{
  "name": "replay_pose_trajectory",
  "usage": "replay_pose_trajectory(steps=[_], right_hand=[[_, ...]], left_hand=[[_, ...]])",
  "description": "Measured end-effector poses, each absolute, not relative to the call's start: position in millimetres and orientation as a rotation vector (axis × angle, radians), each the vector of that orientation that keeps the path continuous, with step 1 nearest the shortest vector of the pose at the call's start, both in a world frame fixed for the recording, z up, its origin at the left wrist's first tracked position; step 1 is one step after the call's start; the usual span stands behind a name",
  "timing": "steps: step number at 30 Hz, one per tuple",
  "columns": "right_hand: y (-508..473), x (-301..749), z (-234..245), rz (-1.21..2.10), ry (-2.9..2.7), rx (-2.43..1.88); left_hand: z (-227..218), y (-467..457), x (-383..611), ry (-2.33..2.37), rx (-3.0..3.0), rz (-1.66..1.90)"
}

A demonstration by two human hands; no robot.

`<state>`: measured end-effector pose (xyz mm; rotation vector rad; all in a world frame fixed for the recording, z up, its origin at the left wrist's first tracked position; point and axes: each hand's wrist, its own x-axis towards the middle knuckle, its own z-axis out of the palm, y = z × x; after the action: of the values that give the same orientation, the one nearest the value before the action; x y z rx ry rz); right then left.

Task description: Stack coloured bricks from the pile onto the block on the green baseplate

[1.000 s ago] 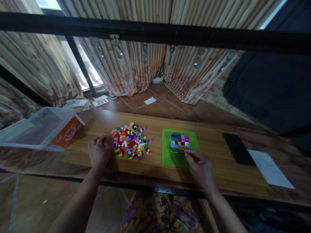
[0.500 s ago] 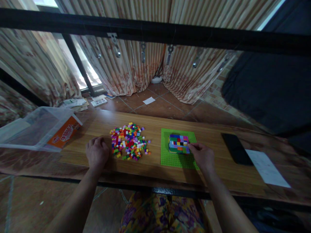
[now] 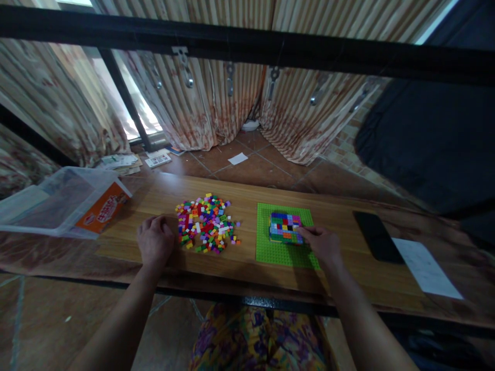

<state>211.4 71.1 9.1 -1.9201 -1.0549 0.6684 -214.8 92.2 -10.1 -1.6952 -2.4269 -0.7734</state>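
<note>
A green baseplate lies on the wooden table, with a block of stacked multicoloured bricks built on its far half. My right hand rests on the plate's right side, fingers curled and pinched against the block's right edge. Whether a brick is between them I cannot make out. A loose pile of small coloured bricks lies left of the plate. My left hand sits on the table just left of that pile, fingers curled under, touching no brick that I can see.
A clear plastic bin with an orange label lies tipped at the table's left end. A black phone and a white sheet lie to the right. A black bar crosses overhead; curtains and papers on the floor lie beyond.
My right hand has moved from the near edge of the brick block round to its right side and stays there. The left hand has hardly shifted.
</note>
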Motion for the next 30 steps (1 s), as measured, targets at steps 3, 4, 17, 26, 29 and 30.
replay_pose_trajectory(steps=[3,4,17,26,29,30], right_hand=[[73.2,212.1,7.8,0.764,-0.964,-1.900],[73.8,211.9,8.1,0.789,-0.947,-1.886],[47.5,204.4,15.0,0.653,-0.750,-1.724],[26.3,176.9,29.0,0.589,-0.833,-1.661],[20.9,157.9,32.4,0.586,-0.942,-1.650],[19.2,152.4,31.7,0.589,-0.977,-1.643]], left_hand=[[-9.0,92.1,-214.2,-2.425,-1.693,-0.772],[-8.8,92.2,-214.1,-2.423,-1.689,-0.776],[-11.0,92.5,-214.8,-2.425,-1.675,-0.802],[-10.3,91.7,-213.9,-2.439,-1.666,-0.753],[-10.9,91.4,-213.6,-2.427,-1.669,-0.749],[-10.9,91.2,-213.4,-2.425,-1.670,-0.750]])
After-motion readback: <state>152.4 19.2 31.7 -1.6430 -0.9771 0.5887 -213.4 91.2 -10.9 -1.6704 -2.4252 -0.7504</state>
